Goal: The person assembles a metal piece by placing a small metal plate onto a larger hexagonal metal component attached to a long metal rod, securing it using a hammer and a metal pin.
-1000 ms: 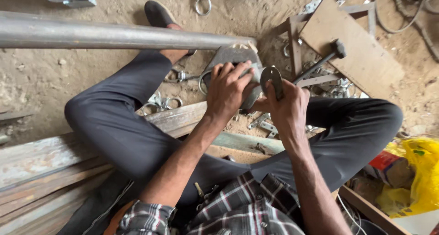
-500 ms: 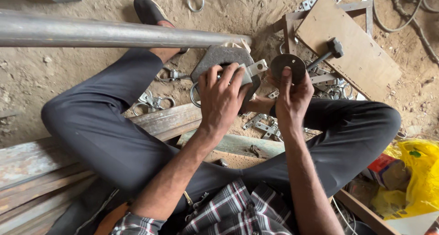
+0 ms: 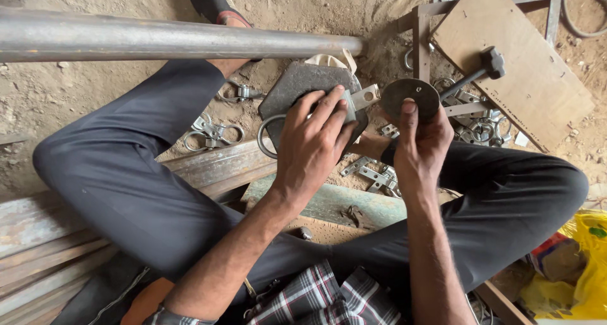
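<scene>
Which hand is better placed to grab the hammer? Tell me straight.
Right, probably. The right hand is beside the hammer, though it holds a round metal disc. The left hand is farther off, pressing a metal bracket onto the dark plate.

round metal disc [image 3: 411,97]: dark grey, small centre hole, held up facing the camera, right of centre | flat metal bracket [image 3: 361,97]: pale, holed, just left of disc | dark steel block [image 3: 297,85]: lying flat, far centre
</scene>
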